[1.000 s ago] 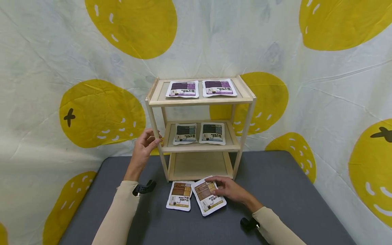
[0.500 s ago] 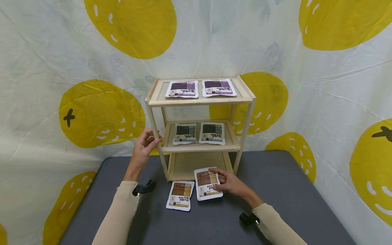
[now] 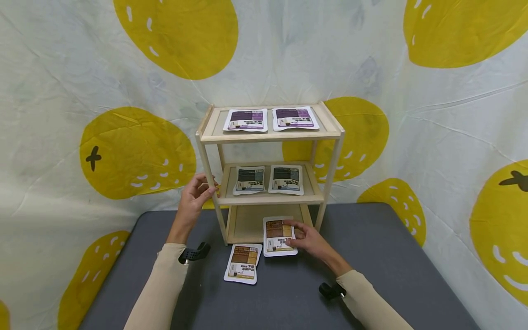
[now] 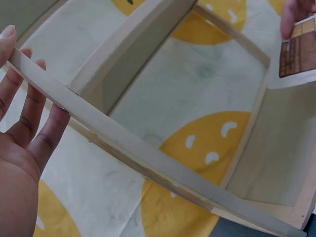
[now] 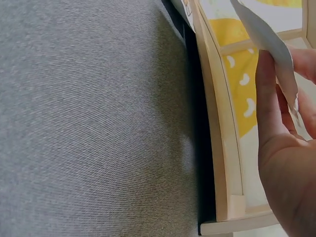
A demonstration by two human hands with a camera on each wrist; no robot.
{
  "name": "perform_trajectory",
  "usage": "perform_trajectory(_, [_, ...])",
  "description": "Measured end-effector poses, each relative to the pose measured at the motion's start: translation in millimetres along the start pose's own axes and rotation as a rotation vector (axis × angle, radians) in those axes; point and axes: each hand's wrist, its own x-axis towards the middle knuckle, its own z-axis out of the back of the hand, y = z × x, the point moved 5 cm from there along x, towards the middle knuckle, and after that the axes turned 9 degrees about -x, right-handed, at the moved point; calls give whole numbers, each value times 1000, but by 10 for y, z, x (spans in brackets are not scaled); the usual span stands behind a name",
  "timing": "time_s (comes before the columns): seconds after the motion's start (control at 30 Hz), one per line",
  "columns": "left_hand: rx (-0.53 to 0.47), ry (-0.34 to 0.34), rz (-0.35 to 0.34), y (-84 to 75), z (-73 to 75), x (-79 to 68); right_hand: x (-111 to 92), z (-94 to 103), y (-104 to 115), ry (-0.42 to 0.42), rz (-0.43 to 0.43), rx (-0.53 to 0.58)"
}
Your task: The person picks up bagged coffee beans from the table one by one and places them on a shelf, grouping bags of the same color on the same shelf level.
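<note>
My right hand [image 3: 311, 243] pinches a white pouch with a brown label [image 3: 278, 236] by its right edge, just in front of the rack's bottom shelf [image 3: 247, 224]. In the right wrist view the pouch [image 5: 276, 54] appears edge-on between thumb and fingers. A second brown-labelled pouch [image 3: 242, 263] lies on the grey table, left of the held one. With thumb and fingers on either side, my left hand [image 3: 194, 201] holds the front left post of the wooden rack [image 3: 270, 200]; the left wrist view shows this post [image 4: 133, 143] up close.
Two purple-labelled pouches [image 3: 246, 120] lie side by side on the top shelf. The middle shelf bears two dark-labelled pouches [image 3: 249, 180]. A pale cloth with yellow fruit prints [image 3: 138, 153] hangs behind the grey table [image 3: 383, 256].
My right hand has lifted the brown-labelled pouch from beside the other one, straightened it and carried it forward to the bottom shelf. My left hand stays on the post.
</note>
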Motion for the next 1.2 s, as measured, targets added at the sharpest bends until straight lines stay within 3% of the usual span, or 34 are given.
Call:
perform_trajectory(0.4, [-4, -21, 7, -18, -9, -3, 110, 86, -9, -140, 85, -13])
perform_trajectory(0.8, [-12, -15, 3, -20, -10, -5, 185, 128, -52, -257, 5, -82])
perform_trajectory(1.0, [-18, -16, 13, -19, -8, -8, 210, 137, -17, -271, -41, -119])
perform_trajectory(1.2, [-13, -28, 23, -27, -18, -11, 254, 168, -59, -332, -89, -233])
